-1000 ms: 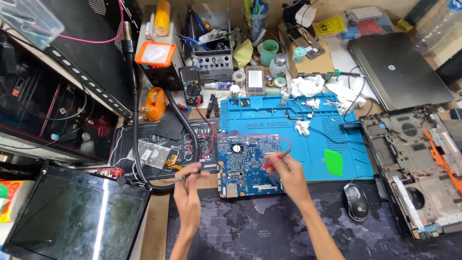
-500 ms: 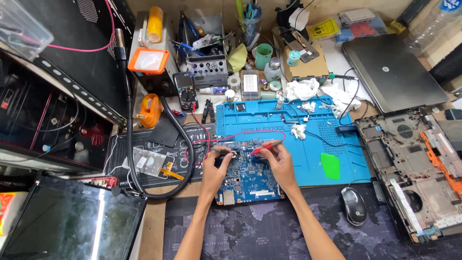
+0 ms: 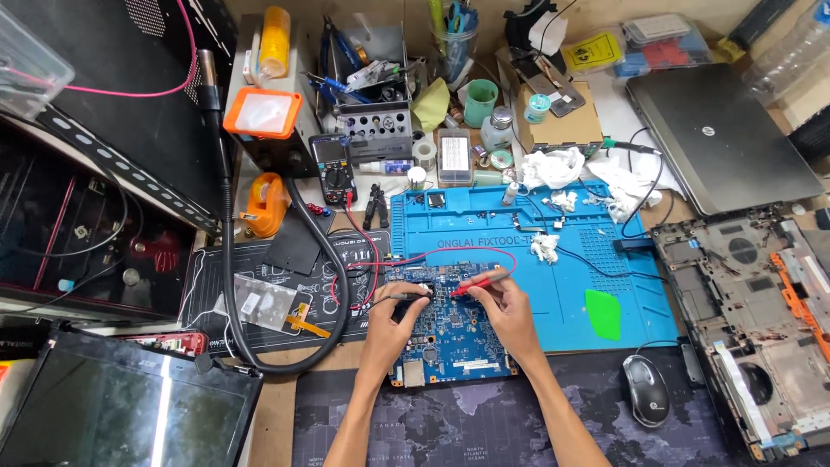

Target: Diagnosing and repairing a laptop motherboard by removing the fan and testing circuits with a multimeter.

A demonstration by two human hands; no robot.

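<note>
A person's left hand [image 3: 399,322] grips a black test probe [image 3: 408,296] and the right hand [image 3: 510,313] grips a red test probe [image 3: 474,284], both tips pressed onto a blue circuit board [image 3: 450,337] lying at the near left edge of a blue work mat [image 3: 553,259]. Red and black leads run left to a multimeter [image 3: 332,166] standing farther back. A black mouse [image 3: 647,389] sits near right, beside an opened laptop chassis [image 3: 752,320]; a green pick [image 3: 603,313] lies on the mat
</note>
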